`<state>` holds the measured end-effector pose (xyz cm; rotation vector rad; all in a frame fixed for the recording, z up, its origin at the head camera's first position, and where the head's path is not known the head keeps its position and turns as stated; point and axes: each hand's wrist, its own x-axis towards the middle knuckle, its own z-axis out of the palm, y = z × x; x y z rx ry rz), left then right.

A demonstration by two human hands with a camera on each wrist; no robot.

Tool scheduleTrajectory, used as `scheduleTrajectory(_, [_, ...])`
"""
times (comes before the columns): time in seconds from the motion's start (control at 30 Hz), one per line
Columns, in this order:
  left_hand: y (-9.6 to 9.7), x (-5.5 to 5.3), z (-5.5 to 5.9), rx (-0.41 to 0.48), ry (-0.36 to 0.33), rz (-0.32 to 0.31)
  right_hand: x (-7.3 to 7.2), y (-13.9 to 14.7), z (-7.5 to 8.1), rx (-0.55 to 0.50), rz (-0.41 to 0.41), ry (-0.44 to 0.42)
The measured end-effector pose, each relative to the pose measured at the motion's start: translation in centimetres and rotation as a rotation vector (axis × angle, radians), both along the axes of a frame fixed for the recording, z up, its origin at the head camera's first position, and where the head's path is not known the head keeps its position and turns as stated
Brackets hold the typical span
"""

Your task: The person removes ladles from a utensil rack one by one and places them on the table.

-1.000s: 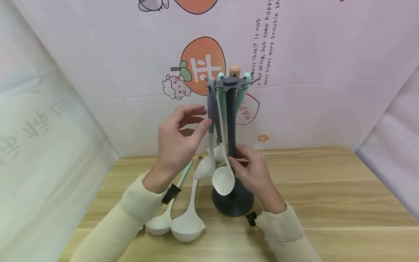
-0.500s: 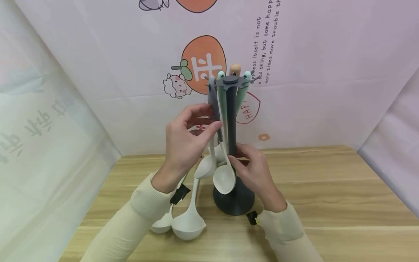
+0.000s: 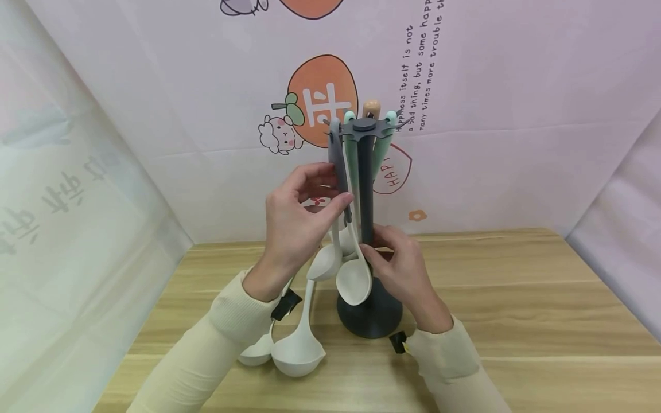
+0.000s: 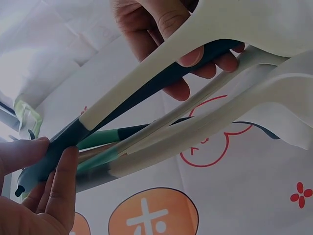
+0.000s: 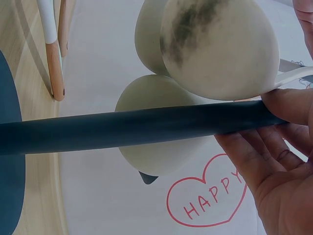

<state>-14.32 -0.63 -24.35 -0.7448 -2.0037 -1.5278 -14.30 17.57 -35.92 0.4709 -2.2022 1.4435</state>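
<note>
In the head view, my left hand (image 3: 302, 212) pinches the grey handle of a white spoon (image 3: 353, 282) at the left side of a dark stand (image 3: 365, 189). My right hand (image 3: 400, 261) is lower down, holding the stand's post, its thumb close beside the spoon's neck. The bowl of a 2nd spoon (image 3: 324, 263) is just left of the 1st, and 2 green handles (image 3: 381, 152) and 1 wooden handle (image 3: 371, 107) show up at the rack. On the wooden table (image 3: 516, 298), a white ladle (image 3: 298, 354) lies left of the stand's round base, beside another white utensil (image 3: 256, 351) partly covered by my sleeve (image 3: 240, 310).

In the left wrist view, the spoon's handle runs between my thumb and fingers; I cannot tell whether its end sits on a hook.

In the right wrist view, my thumb and fingers grip the post from opposite sides. Pale bowls (image 5: 220, 44) are behind it, with a red heart (image 5: 208, 191) reading HAPPY on the cloth (image 5: 107, 196).
</note>
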Motion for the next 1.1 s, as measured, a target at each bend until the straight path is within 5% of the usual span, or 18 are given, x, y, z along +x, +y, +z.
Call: scheduleTrajectory(1.1, [-0.83,0.84,0.85,0.026,-0.026,0.048,0.22,0.06,0.33,0.010,0.004,-0.024])
